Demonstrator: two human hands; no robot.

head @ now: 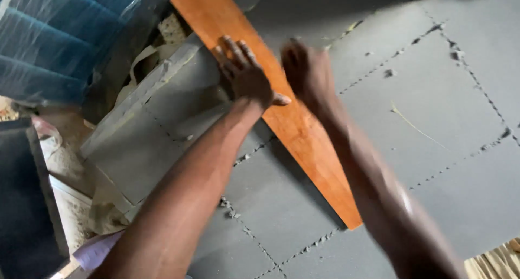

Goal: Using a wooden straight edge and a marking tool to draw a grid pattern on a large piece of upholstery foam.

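A long orange-brown wooden board (303,143) lies diagonally across a thick grey foam sheet (444,100) scored with dotted lines into squares. My left hand (244,73) presses flat on the board's upper part, fingers spread toward the top left. My right hand (306,70) is blurred, just to the right of the left hand at the board's right edge; whether it grips anything is unclear.
Grey foam crumbs (455,54) lie along the scored lines. A blue plastic-covered object (49,35) stands at the upper left. A dark panel (21,198) leans at the lower left, beside a dusty floor (67,160) with scraps.
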